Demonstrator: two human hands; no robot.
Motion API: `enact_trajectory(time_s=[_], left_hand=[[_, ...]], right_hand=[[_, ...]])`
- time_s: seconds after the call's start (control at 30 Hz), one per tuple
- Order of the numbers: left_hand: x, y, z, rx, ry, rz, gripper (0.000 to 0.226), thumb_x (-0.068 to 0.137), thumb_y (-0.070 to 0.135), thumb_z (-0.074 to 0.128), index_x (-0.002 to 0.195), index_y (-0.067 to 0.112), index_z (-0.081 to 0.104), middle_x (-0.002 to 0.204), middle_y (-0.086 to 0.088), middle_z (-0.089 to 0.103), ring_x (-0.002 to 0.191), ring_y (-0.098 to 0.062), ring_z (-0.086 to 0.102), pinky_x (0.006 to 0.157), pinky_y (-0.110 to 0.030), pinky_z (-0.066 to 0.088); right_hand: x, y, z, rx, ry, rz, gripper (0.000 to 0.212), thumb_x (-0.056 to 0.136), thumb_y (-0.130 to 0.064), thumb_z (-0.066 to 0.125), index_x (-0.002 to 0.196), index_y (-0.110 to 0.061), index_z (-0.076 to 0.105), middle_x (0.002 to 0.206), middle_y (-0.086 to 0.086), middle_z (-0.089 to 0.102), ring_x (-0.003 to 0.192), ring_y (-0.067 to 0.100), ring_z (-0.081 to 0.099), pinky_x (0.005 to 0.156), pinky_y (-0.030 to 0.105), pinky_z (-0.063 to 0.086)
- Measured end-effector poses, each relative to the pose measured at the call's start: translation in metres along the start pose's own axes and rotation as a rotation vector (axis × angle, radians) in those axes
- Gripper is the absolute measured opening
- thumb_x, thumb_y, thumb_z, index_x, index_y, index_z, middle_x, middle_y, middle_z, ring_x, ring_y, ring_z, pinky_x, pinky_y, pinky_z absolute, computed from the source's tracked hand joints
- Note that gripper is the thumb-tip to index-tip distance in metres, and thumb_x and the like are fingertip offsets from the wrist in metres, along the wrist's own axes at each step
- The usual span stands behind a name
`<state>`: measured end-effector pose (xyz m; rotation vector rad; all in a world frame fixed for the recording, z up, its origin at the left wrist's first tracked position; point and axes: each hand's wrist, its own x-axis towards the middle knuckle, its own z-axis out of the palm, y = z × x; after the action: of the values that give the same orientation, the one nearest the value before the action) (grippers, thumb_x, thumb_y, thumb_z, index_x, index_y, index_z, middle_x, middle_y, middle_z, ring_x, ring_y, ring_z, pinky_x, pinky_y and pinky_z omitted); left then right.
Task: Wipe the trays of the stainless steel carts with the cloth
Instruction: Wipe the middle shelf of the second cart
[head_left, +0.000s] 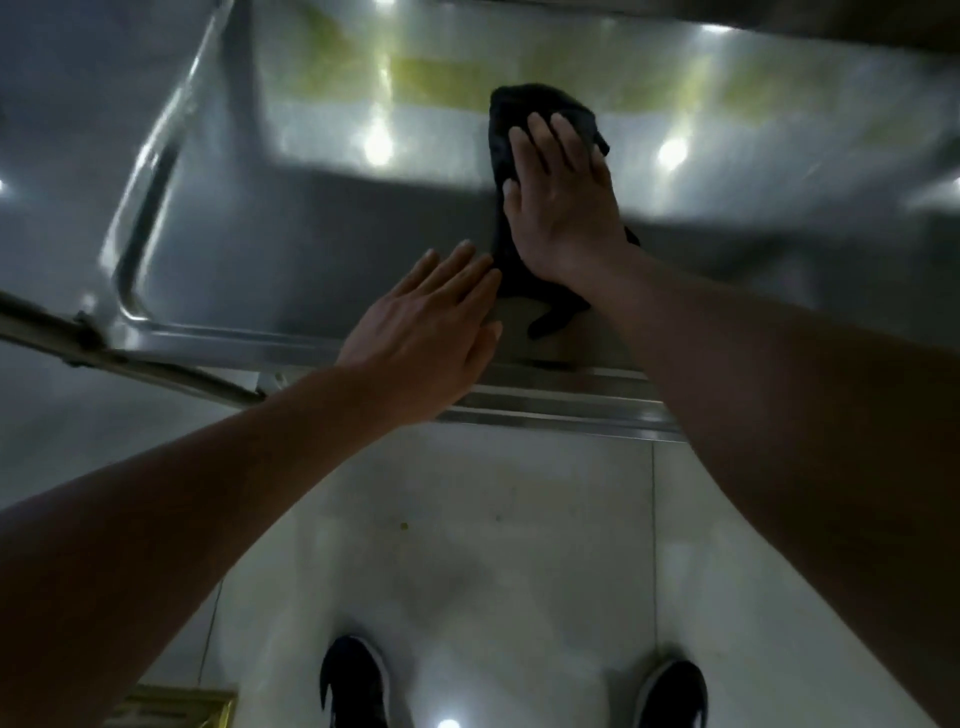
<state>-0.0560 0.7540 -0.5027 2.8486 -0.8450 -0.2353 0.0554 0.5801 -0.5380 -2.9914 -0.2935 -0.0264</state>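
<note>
I see the right hand (563, 208) lying flat on the dark cloth (519, 171), fingers straight and spread, pressing it onto the steel tray (291, 249) at about one o'clock from the frame's centre; the cloth stretches from the fingertips back under the wrist toward the tray's near rim; the left hand (431, 332) rests at about twelve o'clock, just beside the cloth's near end, fingers straight and together, its palm over the rim; neither grip is curled round anything; the tray's raised edge curves at ten o'clock; below lies a pale tiled floor (467, 545), with two dark shoes (353, 686) at six o'clock.
</note>
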Motion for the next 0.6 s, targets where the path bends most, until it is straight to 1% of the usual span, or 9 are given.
enact_trajectory(time_s=[0.13,0.3,0.43,0.6], left_hand=[[0.028,0.037,0.006,0.005,0.001,0.024,0.061,0.103,0.042,0.017,0.153,0.009,0.027,0.16,-0.009,0.024,0.15,-0.022,0.011,0.123,-0.04,0.011],[0.06,0.081,0.012,-0.025,0.005,0.036,0.057,0.105,0.038,0.026,0.153,0.008,0.025,0.16,-0.01,0.024,0.15,-0.021,0.011,0.122,-0.034,0.005],[0.085,0.118,0.018,-0.041,0.018,0.048,0.056,0.104,0.036,0.031,0.151,0.006,0.031,0.159,-0.01,0.029,0.15,-0.022,0.016,0.123,-0.037,0.011],[0.114,0.167,0.026,-0.047,0.002,0.062,0.058,0.103,0.041,0.026,0.152,0.008,0.028,0.16,-0.009,0.026,0.15,-0.021,0.014,0.123,-0.04,0.013]], right_hand=[[-0.019,0.048,-0.009,-0.005,0.012,0.038,0.059,0.103,-0.039,0.027,0.157,-0.016,0.022,0.165,0.005,0.017,0.154,0.025,0.008,0.123,0.051,0.013],[-0.044,0.111,-0.017,-0.01,0.03,0.096,0.059,0.103,-0.039,0.027,0.157,-0.016,0.023,0.165,0.005,0.019,0.154,0.025,0.009,0.123,0.051,0.014],[-0.063,0.159,-0.023,-0.011,0.037,0.136,0.059,0.102,-0.039,0.027,0.156,-0.015,0.023,0.165,0.005,0.019,0.153,0.025,0.009,0.122,0.051,0.014],[-0.084,0.212,-0.032,-0.023,0.049,0.172,0.059,0.101,-0.038,0.028,0.156,-0.015,0.024,0.164,0.005,0.021,0.153,0.026,0.011,0.122,0.052,0.016]])
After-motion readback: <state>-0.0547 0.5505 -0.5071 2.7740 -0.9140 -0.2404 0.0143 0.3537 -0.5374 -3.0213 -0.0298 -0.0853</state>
